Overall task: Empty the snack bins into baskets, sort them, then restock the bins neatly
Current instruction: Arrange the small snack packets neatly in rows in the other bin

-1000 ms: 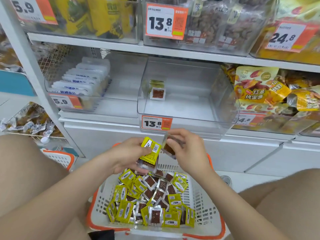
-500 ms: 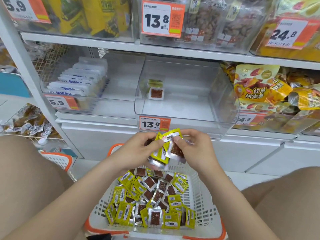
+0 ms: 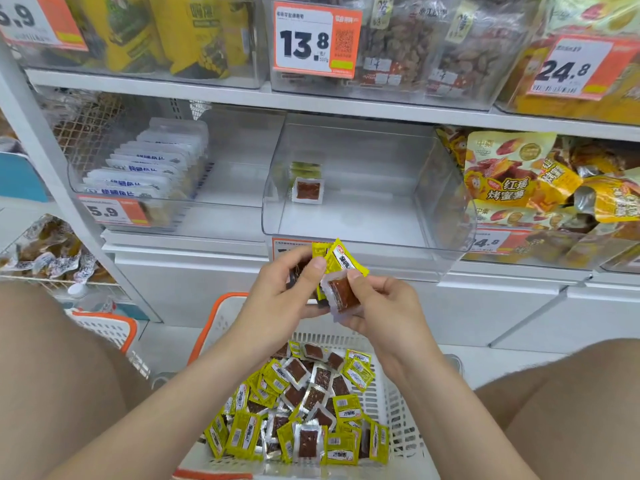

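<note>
My left hand (image 3: 287,299) grips a small stack of yellow snack packets (image 3: 341,256) upright, above a white basket with an orange rim (image 3: 398,403). My right hand (image 3: 377,303) pinches one packet with its clear, brown side up (image 3: 341,294) against that stack. Many more yellow and brown packets (image 3: 304,414) lie loose in the basket. The clear middle bin (image 3: 446,209) on the shelf holds a short row of the same packets (image 3: 307,188) near its back left.
A bin of white packets (image 3: 149,171) stands to the left, and a bin of orange sweet-potato bags (image 3: 540,188) to the right. A second white basket (image 3: 104,327) sits at the lower left. My knees frame the basket on both sides.
Both hands have risen toward the middle bin's front edge. My right hand has brought its brown-faced packet against the stack in my left hand.
</note>
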Demonstrator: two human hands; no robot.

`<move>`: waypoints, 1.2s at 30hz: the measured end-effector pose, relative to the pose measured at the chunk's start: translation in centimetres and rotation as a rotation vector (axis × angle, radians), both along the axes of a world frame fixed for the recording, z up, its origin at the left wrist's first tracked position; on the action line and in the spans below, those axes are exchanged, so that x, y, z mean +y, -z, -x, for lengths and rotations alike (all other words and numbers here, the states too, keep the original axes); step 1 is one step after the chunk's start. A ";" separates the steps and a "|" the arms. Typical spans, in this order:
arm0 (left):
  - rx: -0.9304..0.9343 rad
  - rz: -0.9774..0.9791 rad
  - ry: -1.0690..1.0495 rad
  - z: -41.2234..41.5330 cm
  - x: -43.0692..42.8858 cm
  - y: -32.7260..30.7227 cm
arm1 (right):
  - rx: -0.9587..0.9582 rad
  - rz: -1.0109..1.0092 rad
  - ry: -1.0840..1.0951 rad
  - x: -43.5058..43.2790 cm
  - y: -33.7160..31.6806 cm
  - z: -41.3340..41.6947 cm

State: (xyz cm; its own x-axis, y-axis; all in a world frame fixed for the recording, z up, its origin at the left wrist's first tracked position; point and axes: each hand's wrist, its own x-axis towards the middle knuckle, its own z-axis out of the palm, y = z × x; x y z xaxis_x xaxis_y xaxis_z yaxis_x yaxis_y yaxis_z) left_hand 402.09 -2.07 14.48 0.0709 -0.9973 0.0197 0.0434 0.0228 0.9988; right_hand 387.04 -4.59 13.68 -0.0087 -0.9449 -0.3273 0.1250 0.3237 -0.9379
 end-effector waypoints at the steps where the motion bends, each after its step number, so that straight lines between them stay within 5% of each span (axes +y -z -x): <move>1: -0.012 0.009 -0.009 -0.1 0.0 0.0 | 0.020 0.003 -0.015 0.0 -0.2 0.2; 6: -0.097 -0.020 -0.096 -0.9 -0.3 -0.1 | 0.314 0.080 -0.110 -0.7 -0.2 2.0; 11: -0.167 -0.072 -0.120 -1.5 -0.6 0.5 | 0.349 0.669 0.155 -0.7 -1.7 2.7; 14: -0.176 -0.061 -0.069 -1.3 -0.3 0.1 | 0.418 0.827 -0.102 -0.3 -1.3 2.0; 18: -0.113 -0.041 -0.058 -1.4 -0.1 -0.1 | 0.563 0.762 -0.280 -0.1 0.3 1.2; 23: -0.103 -0.053 -0.090 -1.6 -0.2 0.0 | 0.448 0.718 -0.203 0.1 0.2 0.7; 29: -0.179 0.045 -0.008 -2.2 -0.5 0.3 | 0.320 0.340 -0.266 -0.3 0.0 0.4; 36: -0.207 0.033 0.143 -2.1 -0.4 -0.1 | 0.142 0.264 -0.208 -0.5 0.0 0.7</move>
State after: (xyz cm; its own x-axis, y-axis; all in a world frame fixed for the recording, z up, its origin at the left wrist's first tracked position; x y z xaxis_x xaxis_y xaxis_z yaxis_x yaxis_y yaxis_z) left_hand 404.23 -2.49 14.62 -0.0793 -0.9955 0.0514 -0.1567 0.0634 0.9856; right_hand 386.35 -5.10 13.71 0.1649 -0.9830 -0.0808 -0.0551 0.0726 -0.9958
